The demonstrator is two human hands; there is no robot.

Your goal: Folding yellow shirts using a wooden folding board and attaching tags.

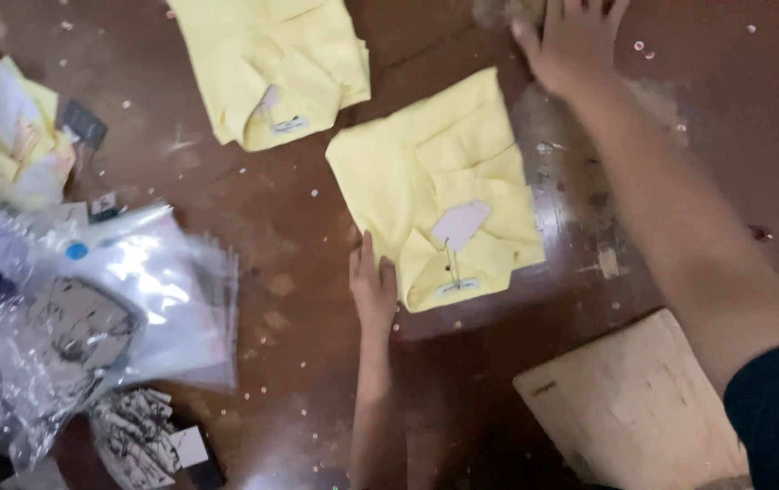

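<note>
Pressing folded yellow shirt [435,186] edge, left hand [373,286] flat, fingers together; right hand [575,41] spread beyond far edge; fold risks slipping on glossy floor [298,272]

Matt yellow cloth shirt [435,186] with a pale paper tag [459,223]; glossy dark-brown floor [289,236], scuffed and speckled; crinkly clear plastic bags [149,290] at left; rough bare wooden board [634,408] at lower right.

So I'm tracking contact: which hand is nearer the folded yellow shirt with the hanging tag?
Left. The left hand rests against the folded yellow shirt at its near edge; the right hand reaches beyond its far corner.
</note>
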